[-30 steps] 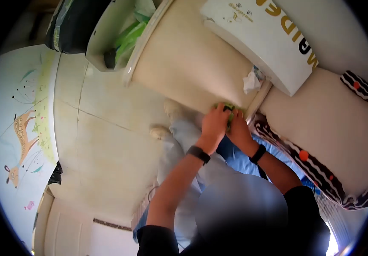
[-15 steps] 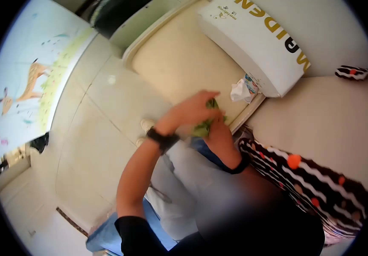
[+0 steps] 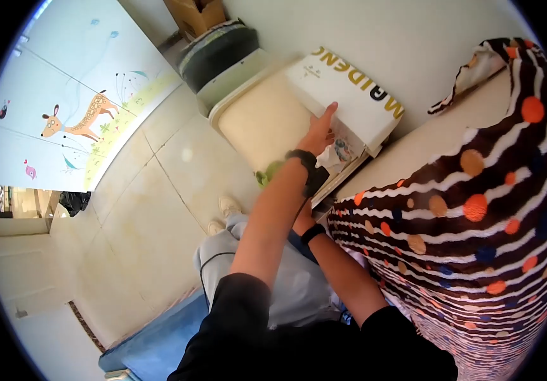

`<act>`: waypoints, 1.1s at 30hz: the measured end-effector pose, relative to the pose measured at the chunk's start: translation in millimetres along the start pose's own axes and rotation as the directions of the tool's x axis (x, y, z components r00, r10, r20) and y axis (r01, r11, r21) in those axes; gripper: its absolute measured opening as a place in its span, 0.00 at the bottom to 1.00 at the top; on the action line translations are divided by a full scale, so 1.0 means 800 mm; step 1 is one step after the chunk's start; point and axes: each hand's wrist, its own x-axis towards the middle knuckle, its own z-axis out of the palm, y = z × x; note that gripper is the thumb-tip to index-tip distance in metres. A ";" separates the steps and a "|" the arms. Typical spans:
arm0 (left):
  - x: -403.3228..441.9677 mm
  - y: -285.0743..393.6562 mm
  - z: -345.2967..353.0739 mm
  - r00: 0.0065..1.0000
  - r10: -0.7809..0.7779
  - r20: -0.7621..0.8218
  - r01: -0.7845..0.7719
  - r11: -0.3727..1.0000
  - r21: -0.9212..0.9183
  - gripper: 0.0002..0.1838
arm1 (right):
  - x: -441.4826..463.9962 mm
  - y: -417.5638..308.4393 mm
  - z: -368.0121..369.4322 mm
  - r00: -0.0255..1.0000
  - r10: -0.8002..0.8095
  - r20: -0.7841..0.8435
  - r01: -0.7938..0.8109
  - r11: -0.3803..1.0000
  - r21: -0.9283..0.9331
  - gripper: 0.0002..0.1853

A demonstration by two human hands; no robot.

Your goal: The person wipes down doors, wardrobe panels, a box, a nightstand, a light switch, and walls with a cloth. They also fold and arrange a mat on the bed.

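Observation:
My left hand reaches over the table with a finger stretched out toward the white box; nothing shows in it. Just beyond its fingers lies a tissue pack with a white tissue. My right hand is lower, near the table's edge, its fingers mostly hidden behind my left forearm. A black thing shows between my left wrist and my right hand; whether it is held cannot be made out. A crumpled green item is at the table's front edge, partly behind my left forearm.
The cream table stands by the wall, next to a pale green bin and a dark bag. On the right, a striped, dotted blanket covers a seat. A deer-print cabinet stands at the left.
My hands were together at the green item and are now apart. My left hand has moved toward the box, my right hand back toward me. The view has shifted, showing more blanket.

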 end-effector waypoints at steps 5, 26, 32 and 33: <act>0.008 -0.003 0.008 0.993 -0.056 -0.100 0.043 0.991 -0.129 0.59 | -0.028 -0.103 -0.039 0.992 -0.120 0.042 0.127 0.961 -0.245 0.20; -0.453 0.027 -0.224 0.916 0.307 -0.258 -0.326 0.945 -0.034 0.35 | -0.012 -0.105 -0.050 0.971 -0.230 0.062 0.202 0.656 -0.727 0.30; -0.632 -0.069 -0.229 0.853 0.351 -0.388 -0.321 0.936 0.141 0.33 | -0.065 -0.168 -0.063 0.933 -0.300 0.200 0.317 0.946 -0.061 0.24; -0.647 -0.087 -0.227 0.848 0.346 -0.402 -0.314 0.938 0.144 0.32 | -0.082 -0.179 -0.065 0.917 -0.347 0.194 0.353 0.936 0.005 0.21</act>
